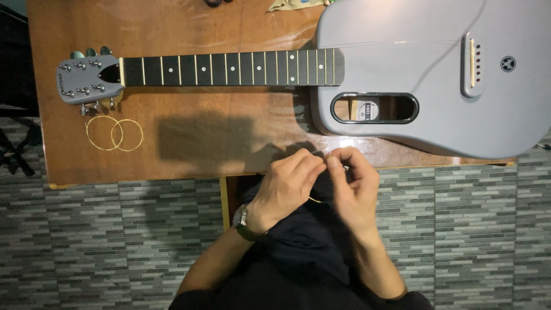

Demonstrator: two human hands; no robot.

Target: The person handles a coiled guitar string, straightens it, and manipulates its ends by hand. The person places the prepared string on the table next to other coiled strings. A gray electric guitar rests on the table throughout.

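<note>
Pinching a thin golden string (317, 200) between them, the left hand (285, 185) and right hand (354, 181) meet at the wooden table's (189, 143) near edge, below the grey guitar (425, 74); two coiled strings (115, 134) lie beneath its headstock (86, 80).

A grey guitar (402, 74) lies flat across the far half of a brown wooden table (172, 34), its neck (229, 68) running left and its body filling the right end. Nearer than the neck, a broad band of bare table runs along the near edge, open for a hand to pass. Two coiled gold strings (115, 135) lie below the guitar's headstock (86, 80), blocking the left part of that band. Both hands, the left hand (287, 183) and the right hand (353, 183), meet just nearer than the guitar's body, at the table's near edge.
</note>
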